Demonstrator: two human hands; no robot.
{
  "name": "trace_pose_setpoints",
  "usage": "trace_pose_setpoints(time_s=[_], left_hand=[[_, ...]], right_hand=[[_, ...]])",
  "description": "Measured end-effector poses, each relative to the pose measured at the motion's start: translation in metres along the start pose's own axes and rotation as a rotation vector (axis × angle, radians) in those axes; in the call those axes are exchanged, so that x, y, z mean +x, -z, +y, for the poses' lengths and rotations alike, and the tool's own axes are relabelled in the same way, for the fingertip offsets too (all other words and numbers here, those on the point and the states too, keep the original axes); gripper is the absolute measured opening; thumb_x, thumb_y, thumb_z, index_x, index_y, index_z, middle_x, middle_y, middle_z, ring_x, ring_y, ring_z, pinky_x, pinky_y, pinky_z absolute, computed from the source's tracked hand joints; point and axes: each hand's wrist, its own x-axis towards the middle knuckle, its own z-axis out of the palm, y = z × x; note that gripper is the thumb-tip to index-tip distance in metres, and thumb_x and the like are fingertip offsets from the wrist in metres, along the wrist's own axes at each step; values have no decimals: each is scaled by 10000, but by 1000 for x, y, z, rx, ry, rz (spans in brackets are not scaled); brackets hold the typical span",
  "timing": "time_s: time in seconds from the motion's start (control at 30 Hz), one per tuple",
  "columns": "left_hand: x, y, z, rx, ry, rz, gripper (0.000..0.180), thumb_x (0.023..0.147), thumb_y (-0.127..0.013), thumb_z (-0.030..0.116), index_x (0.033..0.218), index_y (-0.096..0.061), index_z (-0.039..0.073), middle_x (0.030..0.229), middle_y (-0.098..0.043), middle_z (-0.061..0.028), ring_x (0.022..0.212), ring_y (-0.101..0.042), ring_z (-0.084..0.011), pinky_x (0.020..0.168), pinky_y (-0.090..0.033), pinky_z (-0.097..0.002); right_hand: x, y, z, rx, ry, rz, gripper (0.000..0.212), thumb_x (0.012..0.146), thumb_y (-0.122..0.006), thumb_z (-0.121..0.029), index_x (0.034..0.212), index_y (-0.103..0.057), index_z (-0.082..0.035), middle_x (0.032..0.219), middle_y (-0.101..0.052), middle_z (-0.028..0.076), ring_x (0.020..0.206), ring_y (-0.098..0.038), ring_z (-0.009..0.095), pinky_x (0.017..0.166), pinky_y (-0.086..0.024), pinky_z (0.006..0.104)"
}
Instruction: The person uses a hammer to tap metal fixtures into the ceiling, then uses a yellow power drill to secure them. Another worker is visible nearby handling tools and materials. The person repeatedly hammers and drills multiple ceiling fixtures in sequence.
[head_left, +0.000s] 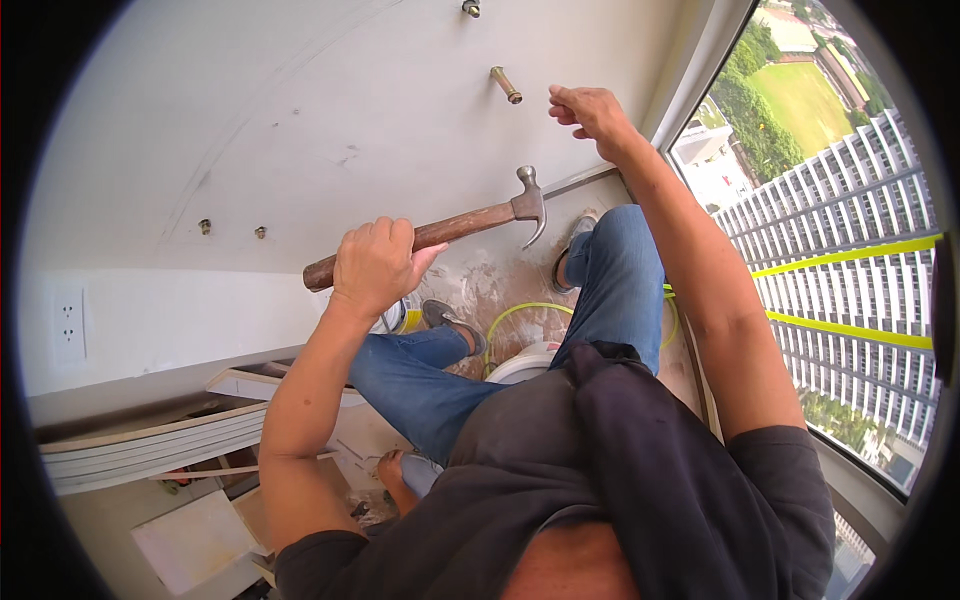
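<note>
My left hand (375, 265) is closed around the wooden handle of a claw hammer (470, 222). The hammer lies slantwise across the view, its metal head up and to the right, below a brass-coloured anchor bolt (507, 86) that juts out of the white wall (380, 130). Just right of that bolt is my right hand (592, 115), raised and apart from it. Its fingers are loosely curled and slightly apart, and no object shows in them. Another bolt (471, 9) sits higher on the wall, at the top edge.
Two short bolt ends (205, 227) stick out of the wall at left, above a socket (70, 325). Stacked boards (160, 445) lie lower left, near another person's foot (393, 470). A white bucket (522, 365) and yellow-green hose (520, 308) are between my legs. A tall window (800, 230) runs along the right.
</note>
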Motion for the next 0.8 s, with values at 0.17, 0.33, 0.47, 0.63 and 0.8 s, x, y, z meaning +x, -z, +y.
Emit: trace_pose_setpoints(time_s=[0.17, 0.33, 0.47, 0.63, 0.8], left_hand=[[-20, 2, -6, 14, 48, 27, 526, 821, -792, 520, 738, -491, 96, 641, -495, -70, 534, -557, -271, 504, -432, -396], [-47, -3, -7, -11, 125, 12, 525, 820, -792, 515, 744, -497, 87, 653, -514, -84, 548, -572, -289, 515, -452, -407], [-61, -13, 0, -58, 189, -2, 519, 822, -792, 508, 754, -508, 77, 664, -532, -97, 568, -594, -306, 531, -481, -424], [-74, -18, 7, -125, 232, -17, 474, 830, -809, 439, 806, -532, 56, 686, -556, -117, 598, -594, -330, 531, -473, -436], [-74, -17, 11, -159, 244, -21, 480, 842, -805, 445, 792, -530, 55, 678, -558, -119, 588, -597, -334, 527, -475, -433]], right_hand=[[24, -20, -36, 96, -167, -276, 420, 942, -698, -505, 1031, -716, -95, 973, -746, 44, 961, -675, 170, 871, -483, 350], [33, -39, -37, 222, -153, -275, 193, 986, -677, -265, 956, -706, -77, 878, -751, 73, 799, -713, 169, 815, -523, 372], [40, -49, -38, 255, -107, -190, 145, 979, -679, -168, 927, -682, -32, 841, -731, 98, 753, -712, 192, 748, -561, 356], [39, -63, -36, 378, -85, -61, 139, 950, -703, -113, 898, -653, 6, 781, -684, 101, 681, -690, 213, 687, -590, 376], [41, -60, -28, 523, -99, -85, 130, 960, -669, -107, 923, -645, 16, 779, -670, 105, 700, -680, 225, 701, -591, 384]])
